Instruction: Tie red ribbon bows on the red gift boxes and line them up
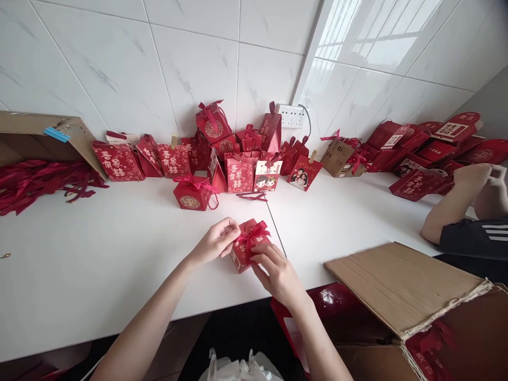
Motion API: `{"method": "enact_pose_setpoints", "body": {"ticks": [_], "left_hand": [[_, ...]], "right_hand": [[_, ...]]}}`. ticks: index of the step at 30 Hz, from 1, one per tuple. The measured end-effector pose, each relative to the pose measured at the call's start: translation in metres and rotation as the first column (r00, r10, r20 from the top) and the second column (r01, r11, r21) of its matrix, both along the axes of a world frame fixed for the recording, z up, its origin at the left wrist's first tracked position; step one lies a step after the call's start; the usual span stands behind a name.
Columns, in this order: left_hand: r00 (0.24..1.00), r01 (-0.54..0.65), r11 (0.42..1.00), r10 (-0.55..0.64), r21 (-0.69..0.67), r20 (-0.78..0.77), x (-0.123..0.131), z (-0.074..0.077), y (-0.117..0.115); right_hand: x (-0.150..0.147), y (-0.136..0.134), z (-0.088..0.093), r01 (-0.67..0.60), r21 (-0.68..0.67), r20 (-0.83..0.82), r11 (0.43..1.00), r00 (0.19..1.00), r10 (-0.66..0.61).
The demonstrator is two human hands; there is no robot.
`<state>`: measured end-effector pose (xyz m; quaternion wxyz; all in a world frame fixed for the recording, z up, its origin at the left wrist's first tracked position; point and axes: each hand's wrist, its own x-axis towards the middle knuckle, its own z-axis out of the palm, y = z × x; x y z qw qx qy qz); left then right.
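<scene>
Red box (237,258) with ribbon bow (251,239), one

Position: on the table (119,254), near its front edge. Left hand (217,238): grip seemingly pinched on the bow's left side. Right hand (282,276): fingers curled against the box; whether clasping a ribbon tail, I cannot tell. Handling, in my judgement: box steady, pulls even, loops matched, knot centred. Beyond: gift boxes (240,175) along the tiled wall (198,58).

Near the front edge of the surface (119,254), the left hand (222,238) pinches one side of the bow (257,233) on a red box (242,253); the right hand (280,272) touches the other side. More boxes (240,175) crowd along the back edge over there.
</scene>
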<state>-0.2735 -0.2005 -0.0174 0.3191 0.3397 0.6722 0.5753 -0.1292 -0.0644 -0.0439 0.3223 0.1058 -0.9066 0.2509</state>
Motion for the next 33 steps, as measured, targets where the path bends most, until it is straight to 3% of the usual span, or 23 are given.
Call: {"method": "enact_pose_setpoints", "body": {"ticks": [2,5,8,10,13,15,18,22,28,33], "left_hand": [[1.0,-0.019,0.999,0.019,-0.04,0.003,-0.003,0.0,-0.002],[0.991,-0.031,0.986,0.01,-0.161,-0.13,-0.005,0.004,-0.011],[0.946,-0.054,0.967,-0.03,-0.249,-0.321,-0.004,0.012,-0.021],[0.866,-0.129,0.969,0.008,-0.208,-0.5,-0.005,0.017,-0.024],[0.692,-0.198,0.976,0.072,-0.093,-0.718,-0.008,0.021,-0.016],[0.632,-0.106,0.99,-0.005,-0.092,-0.775,-0.01,0.02,-0.005],[0.619,0.063,0.983,-0.175,-0.173,-0.766,-0.009,0.015,0.009],[0.665,0.071,0.971,-0.217,-0.23,-0.714,-0.007,0.005,0.013],[0.717,0.081,0.972,-0.209,-0.218,-0.665,-0.012,-0.004,0.01],[0.725,0.102,0.971,-0.222,-0.218,-0.651,-0.015,-0.005,0.012]], "right_hand": [[0.001,0.002,-0.001,-0.032,0.015,-0.006,0.999,0.999,0.032],[0.007,0.006,0.0,-0.086,0.011,0.003,0.996,0.996,0.086],[0.01,0.016,0.004,-0.173,-0.203,0.016,0.964,0.984,0.18],[0.005,0.027,0.004,-0.077,-0.41,0.03,0.909,0.995,0.098],[-0.016,0.044,-0.001,0.268,-0.56,0.282,0.784,0.951,-0.124],[-0.032,0.051,-0.007,0.346,-0.597,0.454,0.724,0.889,-0.051],[-0.044,0.052,-0.011,0.308,-0.673,0.514,0.673,0.848,0.126],[-0.033,0.045,-0.002,0.356,-0.693,0.517,0.627,0.851,0.088],[-0.004,0.033,0.013,0.426,-0.632,0.639,0.648,0.759,0.125],[0.01,0.033,0.013,0.436,-0.523,0.73,0.732,0.673,0.12]]}}
